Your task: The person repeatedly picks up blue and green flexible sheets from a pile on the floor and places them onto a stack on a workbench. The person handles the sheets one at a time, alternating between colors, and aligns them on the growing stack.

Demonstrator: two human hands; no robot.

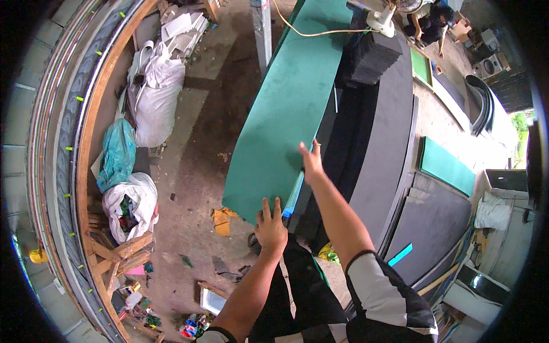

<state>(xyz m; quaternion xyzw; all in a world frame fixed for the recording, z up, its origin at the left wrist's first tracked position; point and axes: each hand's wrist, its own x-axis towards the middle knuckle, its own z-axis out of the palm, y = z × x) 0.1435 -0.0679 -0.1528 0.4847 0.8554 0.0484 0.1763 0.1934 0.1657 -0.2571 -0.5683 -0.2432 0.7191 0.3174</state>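
Head view: the left hand lies flat on the near end of the long green foam sheet, fingers spread and pressed to its face, gripping nothing. The sheet lies on a stack of black sheets (a floppy load, I judge, best kept level by steady pushing). The right hand holds the sheet's right edge, fingers curled over it.
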